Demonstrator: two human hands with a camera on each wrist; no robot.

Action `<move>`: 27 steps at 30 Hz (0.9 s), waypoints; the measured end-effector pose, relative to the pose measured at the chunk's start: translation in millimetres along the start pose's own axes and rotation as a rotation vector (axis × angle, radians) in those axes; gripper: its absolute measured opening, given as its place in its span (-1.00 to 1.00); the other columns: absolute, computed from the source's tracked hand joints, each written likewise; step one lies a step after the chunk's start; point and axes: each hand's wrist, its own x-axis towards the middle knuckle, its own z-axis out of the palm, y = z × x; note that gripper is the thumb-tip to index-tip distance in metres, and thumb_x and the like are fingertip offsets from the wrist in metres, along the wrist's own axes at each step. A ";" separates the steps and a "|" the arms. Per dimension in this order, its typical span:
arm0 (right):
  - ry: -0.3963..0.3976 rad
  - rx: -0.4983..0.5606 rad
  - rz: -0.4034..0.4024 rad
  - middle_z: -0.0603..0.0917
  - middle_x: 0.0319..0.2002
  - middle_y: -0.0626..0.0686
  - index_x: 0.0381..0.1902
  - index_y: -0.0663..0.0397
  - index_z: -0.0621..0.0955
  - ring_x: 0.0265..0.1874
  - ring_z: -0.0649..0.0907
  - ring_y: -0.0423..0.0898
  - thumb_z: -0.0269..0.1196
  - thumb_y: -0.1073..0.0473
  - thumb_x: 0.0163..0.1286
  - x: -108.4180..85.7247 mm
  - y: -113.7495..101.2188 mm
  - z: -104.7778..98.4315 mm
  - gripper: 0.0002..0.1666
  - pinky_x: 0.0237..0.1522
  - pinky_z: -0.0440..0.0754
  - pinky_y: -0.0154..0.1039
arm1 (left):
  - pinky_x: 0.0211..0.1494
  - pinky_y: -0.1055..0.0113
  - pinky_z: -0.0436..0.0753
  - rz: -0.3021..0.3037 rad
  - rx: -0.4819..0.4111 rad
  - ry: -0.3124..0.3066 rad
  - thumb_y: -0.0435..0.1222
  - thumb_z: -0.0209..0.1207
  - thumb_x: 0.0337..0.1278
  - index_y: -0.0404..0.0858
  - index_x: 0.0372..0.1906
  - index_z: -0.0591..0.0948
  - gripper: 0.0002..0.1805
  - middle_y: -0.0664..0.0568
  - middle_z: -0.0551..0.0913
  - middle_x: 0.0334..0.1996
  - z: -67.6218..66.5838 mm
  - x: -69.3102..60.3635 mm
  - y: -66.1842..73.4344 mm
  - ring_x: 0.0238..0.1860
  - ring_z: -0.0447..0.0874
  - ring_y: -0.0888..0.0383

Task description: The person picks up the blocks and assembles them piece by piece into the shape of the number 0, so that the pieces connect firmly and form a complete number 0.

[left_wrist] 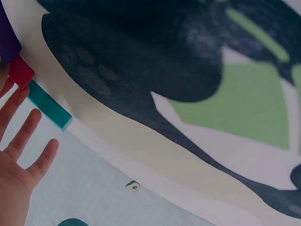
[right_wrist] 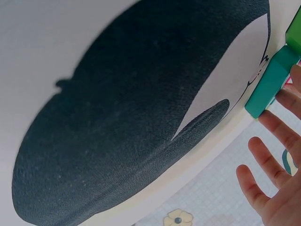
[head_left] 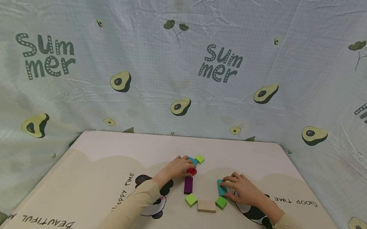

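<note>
In the head view my left hand point(head_left: 178, 166) pinches a red block point(head_left: 192, 171), thumb on the near side and fingers on the far side. Just beyond lies a blue block point(head_left: 193, 160), partly behind the fingers, touching a lime-green block point(head_left: 200, 159). Nearer is a purple block point(head_left: 188, 185). My right hand point(head_left: 243, 189) grips a teal block point(head_left: 221, 188) between thumb and fingertips. In the right wrist view, the fingertips meet the end and side of this teal block point(right_wrist: 270, 82), while the other fingers spread apart.
A green block point(head_left: 191, 200), a plain wooden block point(head_left: 206, 206) and another green block point(head_left: 221, 202) form the near side of a U-shaped outline. The light table mat point(head_left: 104, 148) has printed pandas and lettering. A patterned curtain point(head_left: 148, 64) hangs behind the table.
</note>
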 end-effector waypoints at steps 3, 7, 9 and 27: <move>-0.002 0.004 0.002 0.59 -0.11 -0.07 -0.05 -0.16 0.57 -0.27 0.42 -0.19 0.28 -0.04 0.07 0.8 0.2 -0.3 -0.57 -0.36 0.37 -0.26 | -0.14 0.25 0.44 0.004 0.004 0.002 -0.03 0.14 0.00 0.01 -0.11 0.57 -0.69 0.21 0.62 -0.13 -1.0 0.2 0.1 -0.08 0.45 0.18; -0.013 0.004 0.008 0.59 -0.11 -0.07 -0.05 -0.16 0.57 -0.27 0.42 -0.18 0.28 -0.05 0.07 1.0 -0.2 -0.7 -0.57 -0.36 0.37 -0.26 | -0.18 0.28 0.44 0.019 0.010 0.019 -0.06 0.15 0.00 0.02 -0.13 0.58 -0.72 0.22 0.63 -0.15 -2.2 -0.8 -0.2 -0.10 0.46 0.18; -0.017 0.003 0.011 0.59 -0.11 -0.07 -0.05 -0.16 0.57 -0.26 0.42 -0.18 0.27 -0.05 0.08 0.9 -0.5 -1.0 -0.57 -0.36 0.37 -0.25 | -0.21 0.30 0.44 0.033 0.017 0.032 -0.08 0.16 -0.01 0.02 -0.16 0.59 -0.74 0.23 0.63 -0.17 -2.8 -1.8 -0.4 -0.12 0.46 0.18; -0.027 0.015 0.036 0.58 -0.10 -0.07 -0.05 -0.15 0.57 -0.25 0.41 -0.18 0.27 -0.04 0.08 0.9 -1.5 -0.9 -0.57 -0.34 0.38 -0.23 | -0.24 0.31 0.47 0.047 0.002 0.047 -0.19 0.17 0.00 0.03 -0.16 0.62 -0.77 0.25 0.64 -0.14 -3.8 -3.8 -1.1 -0.13 0.48 0.19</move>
